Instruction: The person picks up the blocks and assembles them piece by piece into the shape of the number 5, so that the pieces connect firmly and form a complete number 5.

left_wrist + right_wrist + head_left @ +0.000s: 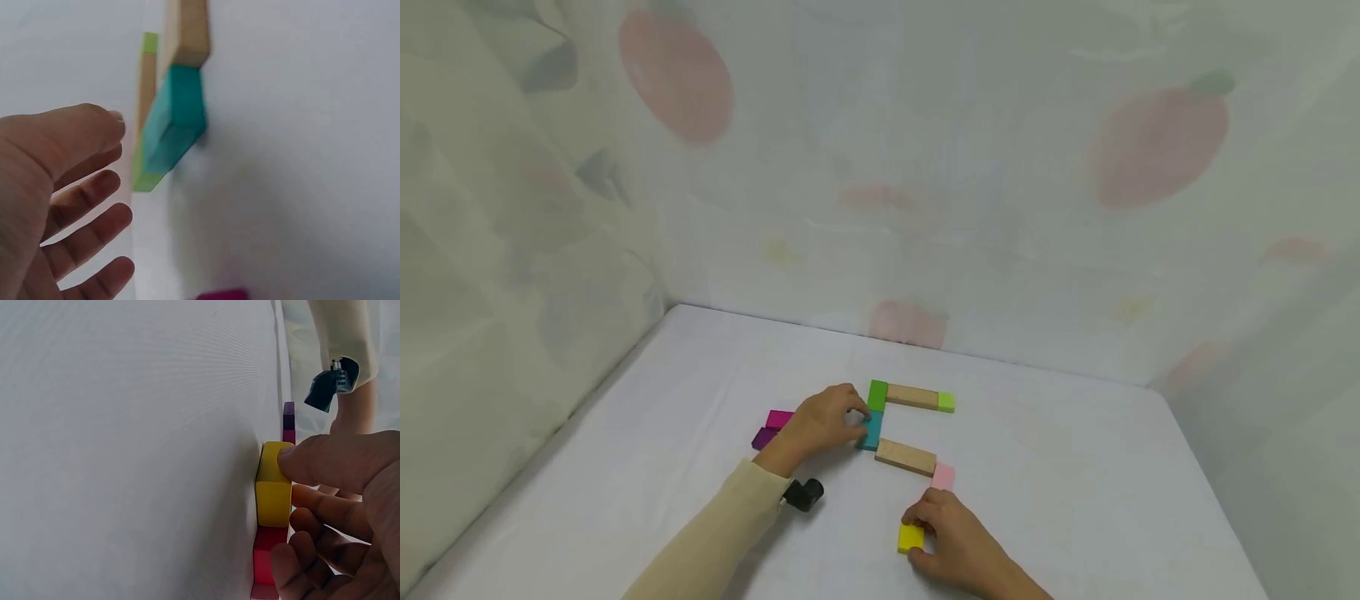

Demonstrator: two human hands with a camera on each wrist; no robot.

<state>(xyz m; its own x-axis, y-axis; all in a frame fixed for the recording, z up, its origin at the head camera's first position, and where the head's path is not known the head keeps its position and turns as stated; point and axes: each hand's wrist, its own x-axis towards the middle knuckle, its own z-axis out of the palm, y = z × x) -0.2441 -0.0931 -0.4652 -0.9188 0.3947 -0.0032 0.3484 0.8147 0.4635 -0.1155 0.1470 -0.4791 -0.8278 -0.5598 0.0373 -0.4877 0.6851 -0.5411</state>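
My left hand (pixel 826 421) is beside a teal block (pixel 872 435), its fingertips overlapping the block's left edge in the head view. The left wrist view shows those fingers loosely bent and apart, with nothing between them. My right hand (pixel 958 543) pinches a flat yellow block (pixel 911 540) close to the table's front, thumb (pixel 297 464) against one side. A red block (pixel 267 565) lies right by the yellow one in the right wrist view; the hand hides it from the head view. A pink block (pixel 943 475) is just beyond the right fingers.
A plain wooden block (pixel 906 457) links the teal and pink blocks. Behind, a green block (pixel 877 395), another wooden block (pixel 913 397) and a lime block (pixel 946 402) form an arm. Magenta (pixel 778 418) and purple (pixel 763 438) blocks lie left. Patterned curtains (pixel 1000 208) surround the white table (pixel 1075 483).
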